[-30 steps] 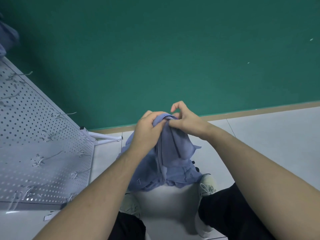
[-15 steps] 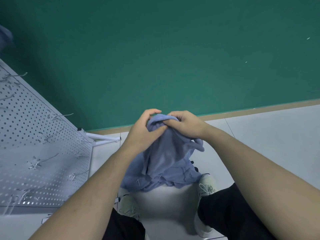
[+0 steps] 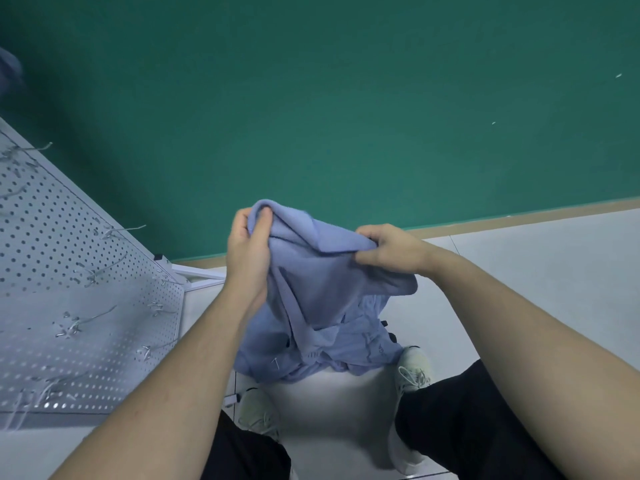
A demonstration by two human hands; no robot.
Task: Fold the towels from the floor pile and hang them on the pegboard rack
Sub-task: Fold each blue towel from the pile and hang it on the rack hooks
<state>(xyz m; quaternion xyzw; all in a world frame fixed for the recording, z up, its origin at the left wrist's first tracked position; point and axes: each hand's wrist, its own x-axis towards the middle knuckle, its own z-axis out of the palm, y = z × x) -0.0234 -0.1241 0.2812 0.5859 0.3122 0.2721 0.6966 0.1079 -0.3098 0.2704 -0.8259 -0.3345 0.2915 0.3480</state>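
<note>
Support surface: pale grey tiled floor (image 3: 540, 271), meeting a tan skirting strip (image 3: 519, 218) along the base of the green wall. Landmark: heap of blue towels (image 3: 349, 355), lying directly on the floor. Right of the heap, touching its edge: one white shoe (image 3: 410, 372). Just below-left of the heap: second white shoe (image 3: 258, 410). Left of the heap: white pegboard rack (image 3: 90, 306), its foot bar (image 3: 197, 273) on the floor.

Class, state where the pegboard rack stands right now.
In the head view, the pegboard rack fills the lower left, left of the left hand and towel.
</note>
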